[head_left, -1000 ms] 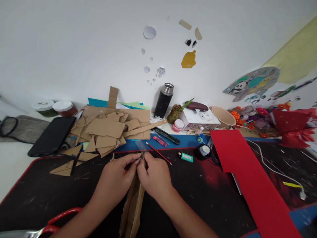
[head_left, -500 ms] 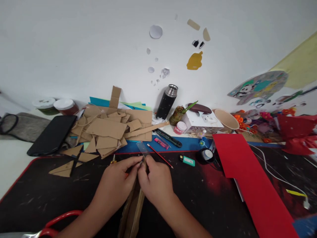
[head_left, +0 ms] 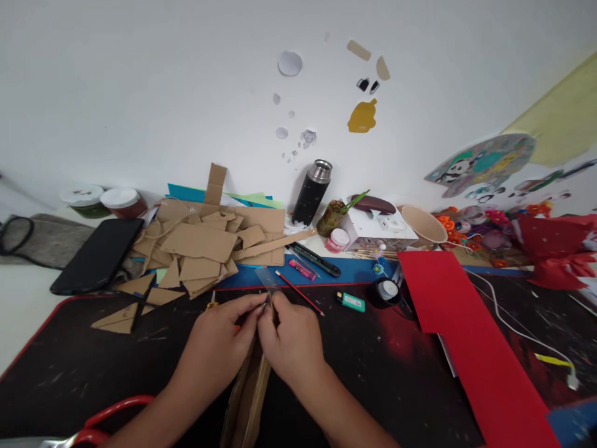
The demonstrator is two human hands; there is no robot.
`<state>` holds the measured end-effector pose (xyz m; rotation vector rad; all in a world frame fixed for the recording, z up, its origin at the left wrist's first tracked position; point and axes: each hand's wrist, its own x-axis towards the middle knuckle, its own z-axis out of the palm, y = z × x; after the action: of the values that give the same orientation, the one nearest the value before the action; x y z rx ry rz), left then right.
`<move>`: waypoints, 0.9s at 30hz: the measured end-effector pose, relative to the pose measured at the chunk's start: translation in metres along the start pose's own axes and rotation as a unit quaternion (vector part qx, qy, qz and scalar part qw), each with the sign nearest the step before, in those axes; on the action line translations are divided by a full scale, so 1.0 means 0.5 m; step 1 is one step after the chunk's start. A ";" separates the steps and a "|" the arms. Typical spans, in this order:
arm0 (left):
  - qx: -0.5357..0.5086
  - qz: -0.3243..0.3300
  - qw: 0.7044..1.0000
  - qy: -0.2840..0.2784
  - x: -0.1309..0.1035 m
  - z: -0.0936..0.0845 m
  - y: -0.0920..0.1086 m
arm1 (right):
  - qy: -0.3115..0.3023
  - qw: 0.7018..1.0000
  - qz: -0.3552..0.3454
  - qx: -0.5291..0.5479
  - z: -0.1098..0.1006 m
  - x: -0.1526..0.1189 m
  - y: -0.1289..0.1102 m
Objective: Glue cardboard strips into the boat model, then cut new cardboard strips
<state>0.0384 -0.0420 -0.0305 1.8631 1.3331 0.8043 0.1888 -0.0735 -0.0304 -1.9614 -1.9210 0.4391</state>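
A long folded cardboard piece (head_left: 247, 398) runs from the bottom edge up to my two hands. My left hand (head_left: 228, 333) is pinched at its far end, fingertips around a small dark thing too hidden to name. Close against it, my right hand (head_left: 289, 333) grips the end of the cardboard, thumb and finger pressed together. A clear ruler (head_left: 266, 278) lies just beyond the fingertips, with a red pencil (head_left: 298, 292) to its right. Red-handled scissors (head_left: 119, 407) lie partly under my left forearm. A small yellow tool (head_left: 212, 302) shows behind my left hand.
Cardboard scraps (head_left: 200, 242) are heaped at the back left beside a black phone-like slab (head_left: 97, 255). A black flask (head_left: 311, 194) stands near the wall. A green lighter (head_left: 353, 302), black cup (head_left: 383, 292) and red sheet (head_left: 471, 336) are on the right.
The whole view has shifted slightly. Both hands stay pinched together at the cardboard's end, with hardly any movement.
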 end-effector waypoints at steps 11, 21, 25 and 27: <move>0.003 -0.008 1.000 -0.004 -0.004 0.000 0.002 | -0.014 1.000 0.007 -0.003 -0.009 -0.001 -0.006; 0.005 -0.003 1.000 -0.011 -0.002 -0.003 0.007 | -0.012 1.000 0.004 -0.001 -0.011 -0.002 -0.006; 0.006 -0.003 1.000 -0.011 -0.002 -0.002 0.006 | -0.004 1.000 -0.001 0.000 -0.010 -0.002 -0.005; 0.008 -0.004 1.000 -0.011 -0.002 -0.001 0.006 | -0.003 1.000 -0.004 0.000 -0.010 -0.002 -0.005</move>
<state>0.0391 -0.0437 -0.0280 1.8726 1.3377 0.7687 0.1890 -0.0749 -0.0248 -1.9545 -1.9319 0.4442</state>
